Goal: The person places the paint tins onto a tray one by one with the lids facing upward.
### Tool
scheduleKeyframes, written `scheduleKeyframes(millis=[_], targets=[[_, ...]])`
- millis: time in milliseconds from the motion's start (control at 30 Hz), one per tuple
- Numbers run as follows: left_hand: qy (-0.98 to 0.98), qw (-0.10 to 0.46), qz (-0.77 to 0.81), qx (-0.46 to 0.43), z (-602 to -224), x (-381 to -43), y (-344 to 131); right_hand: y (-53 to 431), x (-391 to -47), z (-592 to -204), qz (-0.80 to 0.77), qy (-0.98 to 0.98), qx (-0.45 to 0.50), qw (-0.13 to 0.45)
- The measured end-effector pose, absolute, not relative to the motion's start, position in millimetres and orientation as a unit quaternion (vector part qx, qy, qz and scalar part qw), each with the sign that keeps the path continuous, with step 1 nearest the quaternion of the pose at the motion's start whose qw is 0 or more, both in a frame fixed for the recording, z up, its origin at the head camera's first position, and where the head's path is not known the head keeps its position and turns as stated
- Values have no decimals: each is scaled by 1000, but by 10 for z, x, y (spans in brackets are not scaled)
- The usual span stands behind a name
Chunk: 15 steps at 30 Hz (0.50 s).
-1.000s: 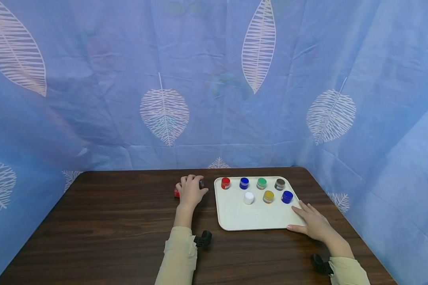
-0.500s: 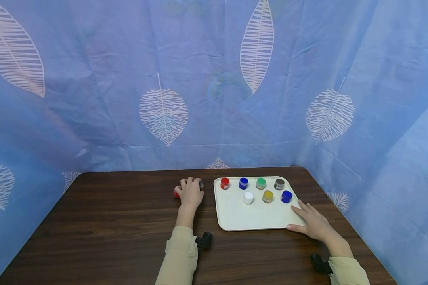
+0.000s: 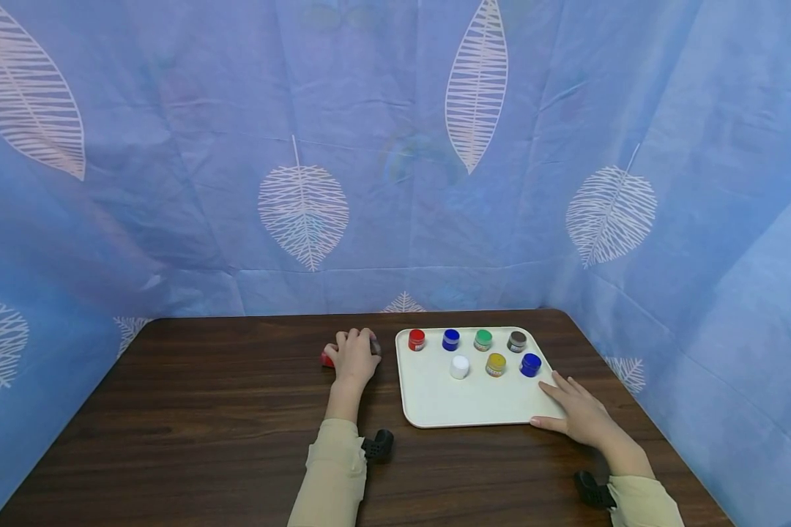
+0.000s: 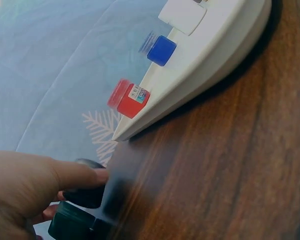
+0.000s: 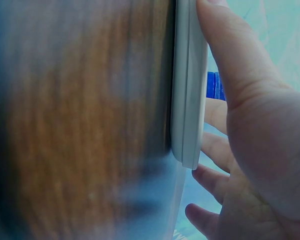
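Observation:
My left hand [image 3: 352, 359] is at the back of the table, left of the white tray [image 3: 435, 401]. It pinches a dark-lidded paint jar [image 3: 375, 347]; in the left wrist view the thumb lies across this dark jar [image 4: 87, 196]. Just beneath it there is a green jar [image 4: 70, 222], and a red jar [image 3: 327, 359] shows past the hand's left side. My right hand [image 3: 583, 416] rests with spread fingers on the tray's near right corner. In the right wrist view, the thumb lies along the tray's edge [image 5: 190, 100].
On the tray, a back row has red [image 3: 417, 339], blue [image 3: 451, 339], green [image 3: 483, 339] and dark [image 3: 517, 341] jars. In front stand white [image 3: 459, 367], yellow [image 3: 496, 364] and blue [image 3: 530, 364] ones. A leaf-print curtain [image 3: 395, 219] hangs behind the brown table [image 3: 204, 424].
The left hand has lowered a little and drawn its thumb in to the dark jar, which has shifted slightly right. The right hand and the tray have stayed put.

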<state>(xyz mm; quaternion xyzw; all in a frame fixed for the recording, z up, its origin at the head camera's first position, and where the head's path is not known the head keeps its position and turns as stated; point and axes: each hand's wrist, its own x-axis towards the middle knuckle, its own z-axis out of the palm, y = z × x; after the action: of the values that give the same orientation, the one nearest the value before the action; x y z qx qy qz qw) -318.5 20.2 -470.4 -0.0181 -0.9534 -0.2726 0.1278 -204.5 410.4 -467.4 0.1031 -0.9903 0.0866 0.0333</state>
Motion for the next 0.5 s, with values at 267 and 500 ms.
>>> scheduleKeyframes(millis=[267,500], targets=[[-935,168,-312,-31,-4650,-3190,221,4098,-2041,-4661,87,-990,103,31],[-919,186,-343,-52,-4619,-3193,250,4087,-2041,-4649,87,-990,104,32]])
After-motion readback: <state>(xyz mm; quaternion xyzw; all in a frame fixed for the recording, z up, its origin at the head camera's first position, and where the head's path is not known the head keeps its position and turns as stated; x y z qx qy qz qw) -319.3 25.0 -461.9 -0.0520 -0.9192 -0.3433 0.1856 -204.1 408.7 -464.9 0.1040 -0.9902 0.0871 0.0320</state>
